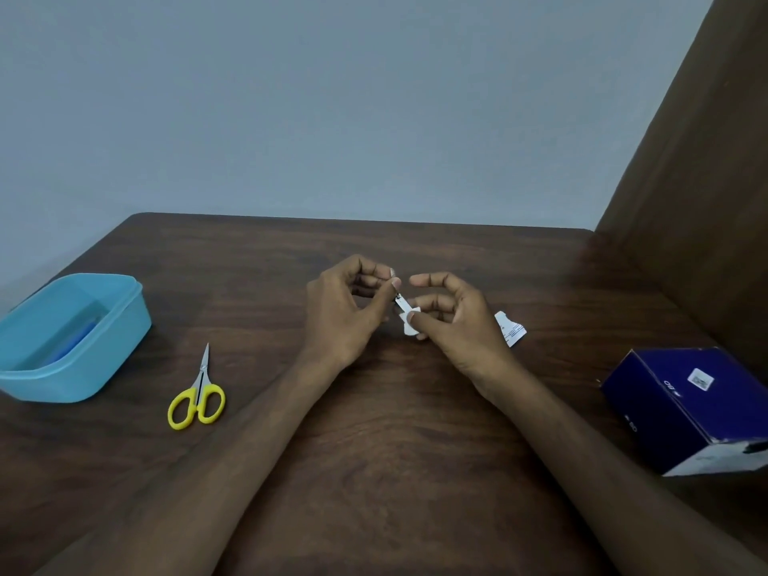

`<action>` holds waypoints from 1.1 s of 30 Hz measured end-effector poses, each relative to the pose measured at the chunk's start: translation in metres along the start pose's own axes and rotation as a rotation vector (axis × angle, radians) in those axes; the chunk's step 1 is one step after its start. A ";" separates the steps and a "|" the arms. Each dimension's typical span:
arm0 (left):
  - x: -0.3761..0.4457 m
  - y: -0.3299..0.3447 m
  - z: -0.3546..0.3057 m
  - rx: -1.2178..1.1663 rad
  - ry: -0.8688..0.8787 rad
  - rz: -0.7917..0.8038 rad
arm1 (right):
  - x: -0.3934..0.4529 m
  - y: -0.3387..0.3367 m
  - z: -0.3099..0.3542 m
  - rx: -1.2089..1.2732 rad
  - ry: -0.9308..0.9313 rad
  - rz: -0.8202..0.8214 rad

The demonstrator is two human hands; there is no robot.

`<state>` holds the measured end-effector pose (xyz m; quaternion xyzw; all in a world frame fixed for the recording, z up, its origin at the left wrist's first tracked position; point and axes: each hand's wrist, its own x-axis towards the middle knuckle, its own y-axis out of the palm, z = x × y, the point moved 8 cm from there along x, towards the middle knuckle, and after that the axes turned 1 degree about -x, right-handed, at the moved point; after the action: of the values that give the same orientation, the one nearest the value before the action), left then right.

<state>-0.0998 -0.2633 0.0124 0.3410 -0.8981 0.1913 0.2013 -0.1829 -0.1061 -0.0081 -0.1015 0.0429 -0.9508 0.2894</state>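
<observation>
Left hand (pixel 347 309) pinching top of small white packet (pixel 409 322), right hand (pixel 451 322) pinching its lower end, above tabletop (pixel 374 430), yellow scissors (pixel 198 394) well left, torn wrapper (pixel 510 328) beside right hand

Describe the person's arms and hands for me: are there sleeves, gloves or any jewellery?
Both are bare. The left arm and the right arm show no sleeve right down to the picture's bottom edge. The left hand and the right hand wear no gloves, and no ring, watch or bracelet shows. No markings or tattoos can be seen.
</observation>
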 end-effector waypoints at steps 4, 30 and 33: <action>-0.001 0.003 -0.005 0.014 0.040 0.051 | 0.002 -0.003 -0.001 0.020 -0.004 -0.056; -0.004 0.001 -0.019 0.027 0.127 0.087 | 0.005 -0.011 -0.008 0.328 0.149 -0.087; -0.005 0.004 -0.022 0.015 0.138 0.130 | 0.004 -0.011 -0.007 0.321 0.142 -0.126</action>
<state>-0.0941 -0.2472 0.0272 0.2695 -0.9008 0.2336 0.2475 -0.1940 -0.0988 -0.0127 0.0108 -0.0957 -0.9665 0.2378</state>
